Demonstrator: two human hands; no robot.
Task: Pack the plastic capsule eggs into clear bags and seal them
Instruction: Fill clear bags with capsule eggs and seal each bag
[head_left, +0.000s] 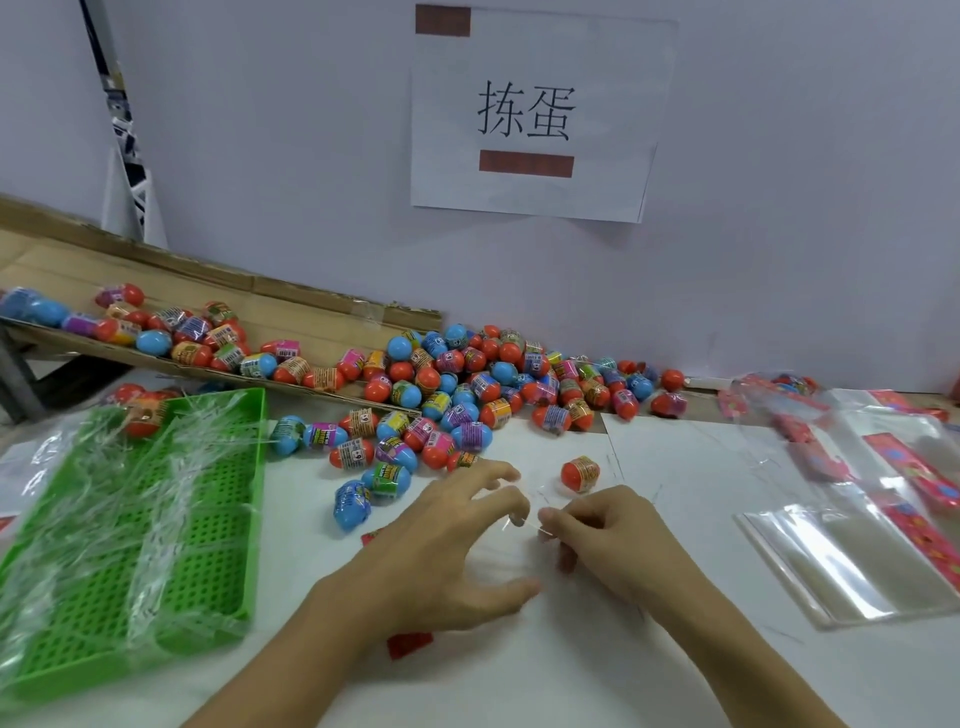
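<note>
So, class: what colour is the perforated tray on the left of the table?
Bright green tray, seen in the head view.

Egg pile blocks far side; green tray left; bag stack right; bare table between, lone egg there.

Paper sign hanging on wall, showing two big black Chinese characters: 拣蛋. Two brown bars on sign hiding other words. Egg labels looking too small, too blurry for reading.

Egg pile behind hands; tray left, bag stack right, on table.
</note>
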